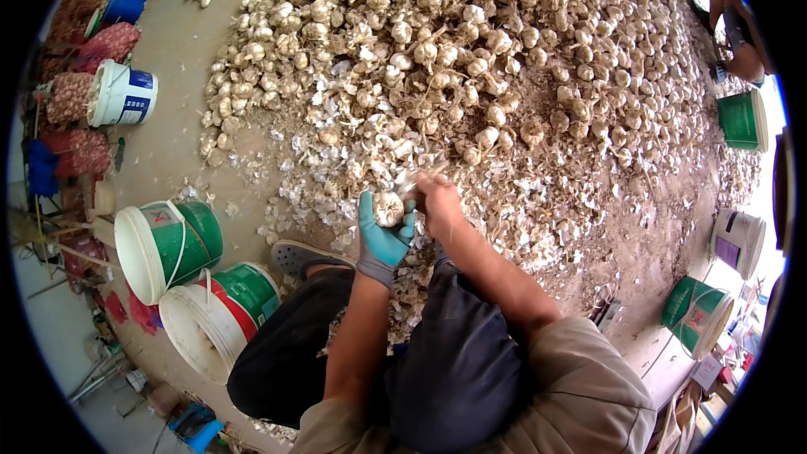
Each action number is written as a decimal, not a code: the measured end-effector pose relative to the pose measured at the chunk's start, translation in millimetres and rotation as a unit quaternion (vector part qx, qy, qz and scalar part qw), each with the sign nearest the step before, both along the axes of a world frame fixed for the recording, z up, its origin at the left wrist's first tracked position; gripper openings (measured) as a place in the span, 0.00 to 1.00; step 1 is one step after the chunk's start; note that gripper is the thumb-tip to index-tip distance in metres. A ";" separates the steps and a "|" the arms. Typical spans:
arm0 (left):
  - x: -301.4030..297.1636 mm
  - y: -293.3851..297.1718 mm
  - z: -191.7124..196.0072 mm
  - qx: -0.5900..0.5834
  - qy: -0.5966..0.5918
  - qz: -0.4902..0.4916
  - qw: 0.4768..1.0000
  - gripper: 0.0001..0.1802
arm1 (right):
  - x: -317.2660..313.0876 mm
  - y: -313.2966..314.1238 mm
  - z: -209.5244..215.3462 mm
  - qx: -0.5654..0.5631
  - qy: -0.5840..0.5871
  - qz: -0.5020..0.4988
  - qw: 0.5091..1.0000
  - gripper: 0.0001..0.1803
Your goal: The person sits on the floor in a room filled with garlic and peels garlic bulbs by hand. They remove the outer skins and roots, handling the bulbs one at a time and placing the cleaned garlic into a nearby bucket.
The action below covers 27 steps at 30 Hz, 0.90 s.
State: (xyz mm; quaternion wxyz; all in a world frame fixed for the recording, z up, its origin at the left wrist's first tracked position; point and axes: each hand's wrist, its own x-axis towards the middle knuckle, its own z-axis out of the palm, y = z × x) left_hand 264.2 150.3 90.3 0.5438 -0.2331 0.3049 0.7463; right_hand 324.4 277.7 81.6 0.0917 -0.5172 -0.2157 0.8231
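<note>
My left hand, in a teal glove, is closed around a white garlic bulb held above my knees. My bare right hand is right beside it, its fingers pinched at the bulb's top where dry stalk and skin stick out. Whether it holds a tool is hidden. Just beyond both hands lies a huge heap of garlic bulbs on the ground, with loose papery skins scattered along its near edge. My legs in dark trousers are under the hands.
Two green-and-white buckets lie tipped at my left, by my sandalled foot. A white bucket and red mesh sacks of garlic stand far left. More buckets and another person are at the right.
</note>
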 end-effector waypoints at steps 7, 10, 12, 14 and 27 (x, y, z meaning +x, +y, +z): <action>-13.3 15.4 4.8 -0.174 0.205 -0.060 0.962 0.37 | 11.8 -35.8 4.2 0.266 0.046 0.254 0.929 0.29; -11.4 18.9 1.1 -0.220 0.379 -0.081 0.895 0.33 | 7.9 -37.7 -3.0 0.081 0.138 0.140 0.977 0.20; -0.3 27.8 4.3 -0.169 0.483 -0.043 0.858 0.31 | 7.7 -40.5 2.7 -0.031 0.153 0.036 0.987 0.15; -1.8 31.0 6.7 -0.172 0.466 -0.030 0.867 0.29 | 12.4 -42.3 -1.7 0.009 0.190 0.031 0.981 0.14; -35.5 8.1 -2.0 0.025 -0.013 0.115 0.993 0.24 | 23.7 -6.1 -1.7 0.154 0.281 0.219 0.922 0.26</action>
